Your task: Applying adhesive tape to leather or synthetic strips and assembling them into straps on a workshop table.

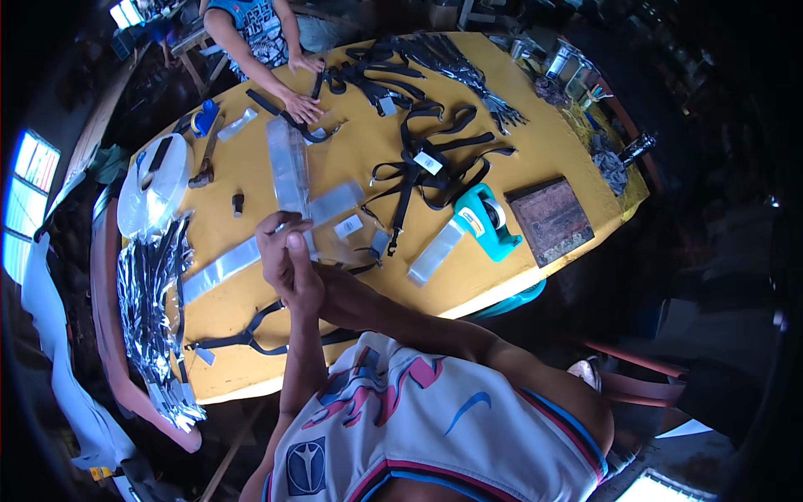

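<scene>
Above the near part of the yellow table (401, 314), my left hand (287, 261) is raised with its fingers curled and the thumb pressed against them. What they grip, if anything, cannot be made out. My right forearm crosses from the right, and my right hand (319, 291) lies close against the left wrist, its fingers hidden. Clear plastic sleeves (335, 202) lie just beyond the hands, beside a small white tag (348, 226). A black webbing strap (242, 339) rests nearer to me. Farther right spreads a tangled black strap harness (410, 176) with a white label.
To the right are a teal tape dispenser (489, 224) and a dark wooden board (550, 220). Leftward lie a hammer (205, 163), a large white reel (150, 192) and plastic-wrapped straps (150, 293). Across the table, a co-worker's hands (301, 107) touch a black strap.
</scene>
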`<state>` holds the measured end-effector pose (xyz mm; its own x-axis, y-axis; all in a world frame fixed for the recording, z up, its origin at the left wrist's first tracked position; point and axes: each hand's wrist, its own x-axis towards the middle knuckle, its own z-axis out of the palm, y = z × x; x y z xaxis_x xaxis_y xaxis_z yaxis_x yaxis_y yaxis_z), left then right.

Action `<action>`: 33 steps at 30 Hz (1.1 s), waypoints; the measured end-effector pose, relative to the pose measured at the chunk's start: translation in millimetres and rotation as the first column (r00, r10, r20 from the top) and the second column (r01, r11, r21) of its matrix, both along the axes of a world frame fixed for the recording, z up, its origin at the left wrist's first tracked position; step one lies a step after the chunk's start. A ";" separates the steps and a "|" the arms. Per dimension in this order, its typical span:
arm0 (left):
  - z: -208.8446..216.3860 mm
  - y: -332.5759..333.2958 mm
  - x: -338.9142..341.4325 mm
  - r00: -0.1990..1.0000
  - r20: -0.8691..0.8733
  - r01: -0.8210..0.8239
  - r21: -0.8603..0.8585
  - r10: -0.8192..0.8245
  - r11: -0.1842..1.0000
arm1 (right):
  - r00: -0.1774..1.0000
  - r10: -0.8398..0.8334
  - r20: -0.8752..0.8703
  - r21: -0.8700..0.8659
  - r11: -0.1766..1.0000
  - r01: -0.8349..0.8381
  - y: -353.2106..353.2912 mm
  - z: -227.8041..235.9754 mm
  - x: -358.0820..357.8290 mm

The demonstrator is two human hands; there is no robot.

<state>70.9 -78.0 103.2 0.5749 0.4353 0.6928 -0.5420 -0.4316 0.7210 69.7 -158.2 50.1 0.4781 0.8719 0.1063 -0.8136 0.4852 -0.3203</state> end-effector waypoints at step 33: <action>-9.7 -2.7 -17.5 0.997 -0.068 0.046 0.287 -0.028 0.957 | 0.982 0.132 0.135 -0.171 0.979 -0.108 -5.3 -30.2 4.6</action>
<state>53.4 -80.7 93.5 0.6331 0.2004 0.7477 -0.5192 -0.6065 0.6022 74.3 -163.5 19.9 0.3592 0.9331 0.0189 -0.8017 0.3189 -0.5055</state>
